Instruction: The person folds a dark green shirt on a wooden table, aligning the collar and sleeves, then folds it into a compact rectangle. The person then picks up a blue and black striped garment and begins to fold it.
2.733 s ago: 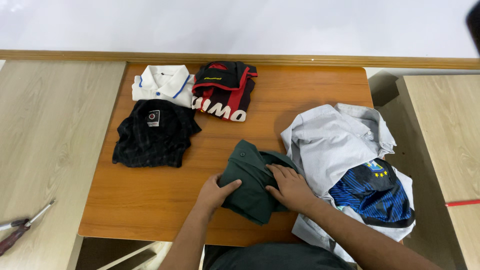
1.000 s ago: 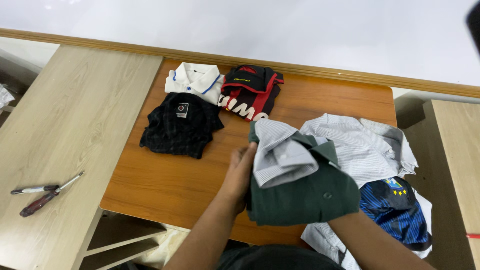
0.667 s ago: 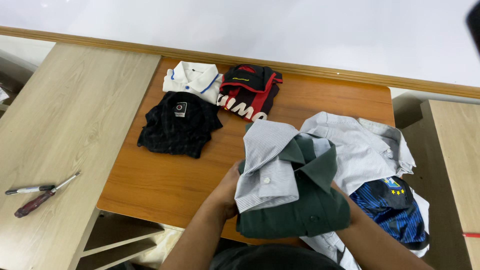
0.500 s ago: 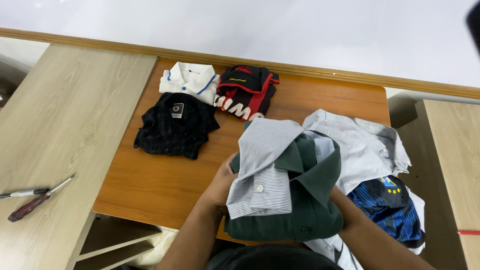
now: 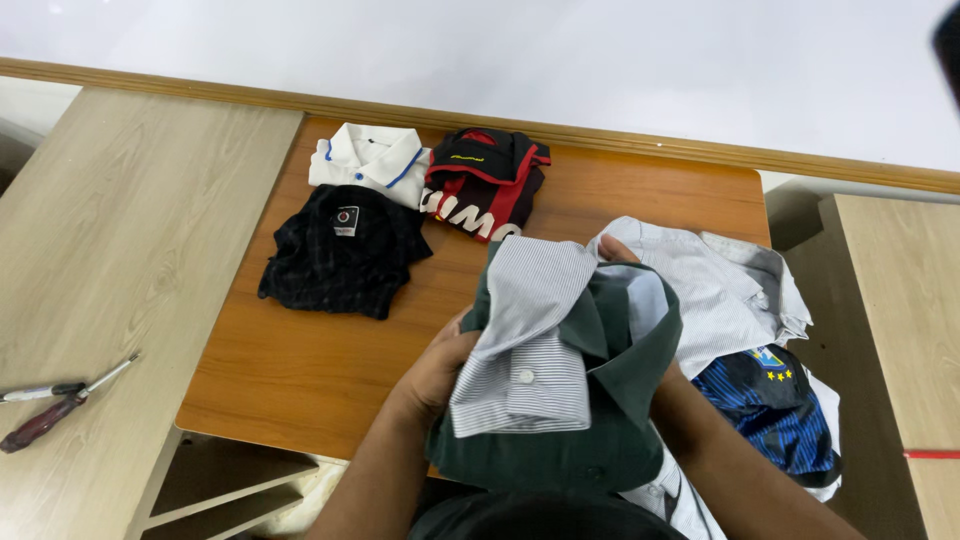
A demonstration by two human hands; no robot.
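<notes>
Hands hold a folded dark green shirt (image 5: 590, 400) lifted above the near edge of the orange counter (image 5: 320, 360), a grey striped sleeve (image 5: 530, 330) draped over it. The left hand (image 5: 440, 365) has its grip closed on the bundle's left side. The right hand (image 5: 615, 250) is mostly hidden behind the cloth, with only fingertips showing at the top, so I cannot tell its grip.

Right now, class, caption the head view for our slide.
Both hands, left hand visible, hold a folded dark green shirt with a striped sleeve above the orange table.
</notes>
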